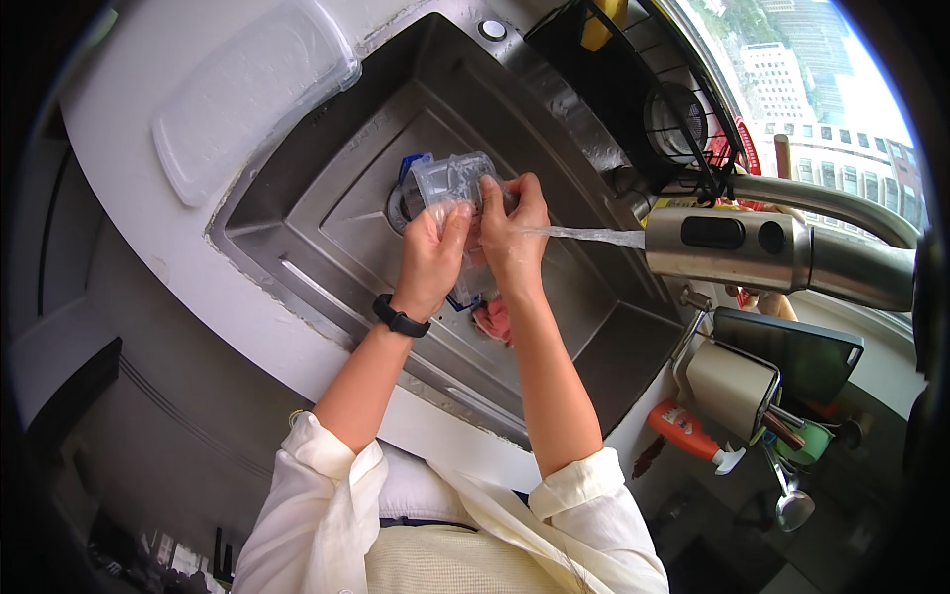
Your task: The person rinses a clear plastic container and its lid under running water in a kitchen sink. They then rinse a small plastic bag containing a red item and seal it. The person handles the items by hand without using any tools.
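Over a stainless steel sink, my left hand and my right hand both grip a clear plastic container. Water pours from the pull-out faucet head onto my right hand. Blue-edged plastic pieces, one a blue corner, show behind the container; whether they belong to one item I cannot tell. A pink cloth lies on the sink floor under my right forearm. A black band circles my left wrist.
On the white counter at upper left lies a large translucent plastic lid or container. A black wire rack stands behind the sink by the window. To the right are an orange spray bottle, a utensil holder, a dark board and a ladle.
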Demonstrator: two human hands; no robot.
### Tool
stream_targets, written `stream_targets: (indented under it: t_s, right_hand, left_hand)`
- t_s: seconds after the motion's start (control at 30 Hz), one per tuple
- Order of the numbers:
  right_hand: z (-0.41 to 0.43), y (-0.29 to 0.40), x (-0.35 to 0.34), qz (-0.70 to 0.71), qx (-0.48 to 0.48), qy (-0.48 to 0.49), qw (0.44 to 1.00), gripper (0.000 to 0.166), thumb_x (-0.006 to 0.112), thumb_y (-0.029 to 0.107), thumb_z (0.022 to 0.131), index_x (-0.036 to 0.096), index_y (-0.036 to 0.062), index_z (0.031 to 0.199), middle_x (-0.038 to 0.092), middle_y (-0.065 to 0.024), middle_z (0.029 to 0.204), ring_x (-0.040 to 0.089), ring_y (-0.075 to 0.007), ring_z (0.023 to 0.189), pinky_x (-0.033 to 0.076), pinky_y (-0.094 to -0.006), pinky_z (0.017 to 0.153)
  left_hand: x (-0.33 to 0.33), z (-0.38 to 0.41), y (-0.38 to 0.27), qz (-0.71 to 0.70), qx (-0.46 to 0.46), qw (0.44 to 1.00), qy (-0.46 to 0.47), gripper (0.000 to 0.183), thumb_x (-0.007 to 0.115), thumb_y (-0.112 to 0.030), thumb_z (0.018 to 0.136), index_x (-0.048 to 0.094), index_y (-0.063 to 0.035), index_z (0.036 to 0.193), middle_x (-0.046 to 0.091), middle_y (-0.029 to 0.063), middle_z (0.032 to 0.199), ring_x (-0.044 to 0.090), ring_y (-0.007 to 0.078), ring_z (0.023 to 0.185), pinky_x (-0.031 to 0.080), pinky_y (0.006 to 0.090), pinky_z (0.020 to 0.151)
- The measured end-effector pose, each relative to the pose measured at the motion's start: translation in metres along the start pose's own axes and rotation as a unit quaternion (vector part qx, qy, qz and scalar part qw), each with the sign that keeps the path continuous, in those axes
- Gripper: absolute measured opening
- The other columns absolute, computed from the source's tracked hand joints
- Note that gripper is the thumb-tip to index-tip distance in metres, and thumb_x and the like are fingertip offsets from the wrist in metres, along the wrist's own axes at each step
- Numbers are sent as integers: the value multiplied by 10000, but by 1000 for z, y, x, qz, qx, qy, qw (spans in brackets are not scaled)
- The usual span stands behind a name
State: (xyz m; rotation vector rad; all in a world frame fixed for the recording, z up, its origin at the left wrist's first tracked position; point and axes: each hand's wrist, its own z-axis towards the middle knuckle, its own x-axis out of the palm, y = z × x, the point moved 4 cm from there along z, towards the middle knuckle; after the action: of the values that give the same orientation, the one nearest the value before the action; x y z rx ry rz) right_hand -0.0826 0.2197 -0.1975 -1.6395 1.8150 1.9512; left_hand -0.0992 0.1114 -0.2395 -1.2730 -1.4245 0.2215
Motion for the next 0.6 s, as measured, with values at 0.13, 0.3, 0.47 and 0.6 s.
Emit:
stream_targets:
  t_s: [0.13,0.3,0.47,0.6]
  right_hand:
    - [-9,-12,-1,153,-52,60,985,220,668,118,884,523,-15,983,602,-129,820,575,-192,750,480,-348,678]
    - [-9,-18,-4,151,-2,62,987,225,689,83,861,526,-14,983,604,-94,844,560,-167,771,479,-324,689]
    - [3,-7,-4,34,-18,-30,999,281,723,192,874,542,-11,805,550,-60,671,489,-93,659,437,-271,595]
    - [0,-12,-2,95,-56,15,994,253,714,163,871,542,-15,919,593,-105,798,554,-154,749,465,-307,667]
  left_hand:
    - [-1,-2,-6,-10,2,999,-32,221,508,-180,1023,620,10,1024,646,9,850,586,52,717,512,236,609]
    - [-9,2,6,30,6,999,18,198,517,-160,1016,626,5,1025,636,8,873,582,57,736,509,235,640]
    - [-3,5,4,7,0,1000,23,202,514,-159,1015,628,-9,944,624,-11,812,559,44,681,482,238,579]
    - [-2,9,-1,30,38,999,-3,210,516,-159,1013,632,-11,918,618,-23,807,542,31,686,464,237,574]
